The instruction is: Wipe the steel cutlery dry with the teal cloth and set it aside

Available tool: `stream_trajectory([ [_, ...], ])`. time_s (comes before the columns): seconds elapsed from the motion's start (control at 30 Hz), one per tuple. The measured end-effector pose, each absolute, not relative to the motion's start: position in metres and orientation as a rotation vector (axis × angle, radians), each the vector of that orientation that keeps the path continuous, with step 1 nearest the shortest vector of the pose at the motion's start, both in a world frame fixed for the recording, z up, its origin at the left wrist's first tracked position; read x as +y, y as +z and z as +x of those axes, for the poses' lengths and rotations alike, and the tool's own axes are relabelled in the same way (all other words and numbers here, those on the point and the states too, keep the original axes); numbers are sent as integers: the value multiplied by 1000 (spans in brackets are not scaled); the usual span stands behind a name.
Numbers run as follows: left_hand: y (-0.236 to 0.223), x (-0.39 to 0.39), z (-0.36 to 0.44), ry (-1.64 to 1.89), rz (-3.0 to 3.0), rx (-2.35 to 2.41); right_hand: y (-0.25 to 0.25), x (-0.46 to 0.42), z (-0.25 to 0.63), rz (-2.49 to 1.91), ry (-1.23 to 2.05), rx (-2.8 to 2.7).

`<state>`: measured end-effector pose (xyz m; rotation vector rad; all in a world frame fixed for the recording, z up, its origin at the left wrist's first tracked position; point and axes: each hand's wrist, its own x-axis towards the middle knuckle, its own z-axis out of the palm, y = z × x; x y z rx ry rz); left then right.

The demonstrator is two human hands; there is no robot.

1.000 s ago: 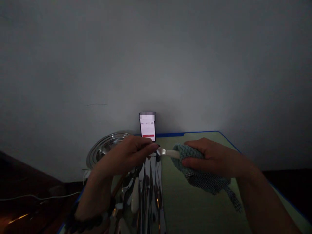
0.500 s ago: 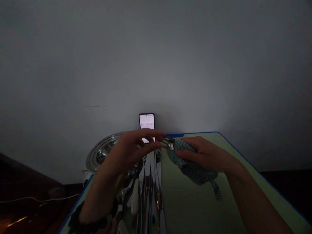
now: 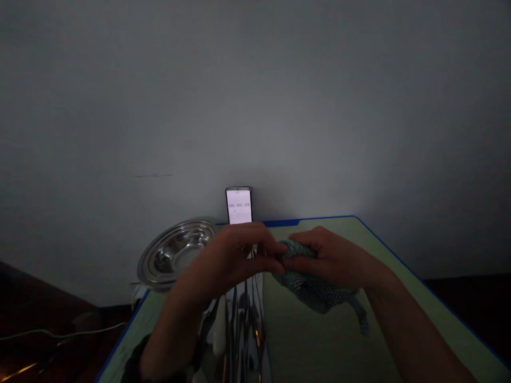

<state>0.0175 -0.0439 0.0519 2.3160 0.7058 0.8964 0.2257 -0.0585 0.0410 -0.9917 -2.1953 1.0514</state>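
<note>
My right hand (image 3: 335, 258) is closed around a bunched green-grey cloth (image 3: 319, 292) with a checked edge. A strap of it hangs down at the right, over the table. My left hand (image 3: 243, 255) pinches the cloth's left end, fingertips meeting those of the right. The metal fork seen earlier in the cloth is hidden now. Below the left wrist lies a row of metal cutlery (image 3: 241, 330), with a pale-handled piece (image 3: 219, 327) among it; my forearm covers part of the row.
Behind the left arm a shiny metal bowl (image 3: 157, 260) sits at the table's back left. A phone (image 3: 239, 205) with a running timer leans against the wall. The pale green table (image 3: 331, 346) has a blue edge. A white cable (image 3: 59, 335) runs at the lower left.
My left hand has moved right and slightly down, from the fork's tines onto the cloth. The tines no longer show. The cloth has dropped a little in my right hand.
</note>
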Motion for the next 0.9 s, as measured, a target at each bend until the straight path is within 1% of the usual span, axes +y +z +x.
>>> stream_trajectory([
  [0.17, 45, -38, 27, 1025, 2360, 735, 41, -56, 223, -1026, 949, -2063],
  [0.23, 45, -37, 30, 1134, 2358, 852, 37, -51, 220, -1057, 862, -1854],
  [0.33, 47, -38, 29, 1233, 2233, 1061, 30, -39, 217, -1012, 821, -1349],
  [0.37, 49, -38, 28, 1203, 2206, 1107, 28, -35, 216, -969, 855, -1178],
  [0.43, 52, -41, 27, 1001, 2248, 1141, 25, -28, 217, -887, 892, -923],
  [0.53, 56, -45, 29, 634, 2345, 1027, 24, -23, 219, -837, 918, -737],
  [0.6, 57, -49, 33, 513, 2369, 988, 25, -23, 220, -845, 934, -680],
  [0.77, 53, -61, 52, 399, 2383, 1013, 25, -24, 214, -872, 879, -638],
  [0.9, 43, -65, 69, 451, 2457, 1123, 23, -26, 205, -879, 885, -620],
])
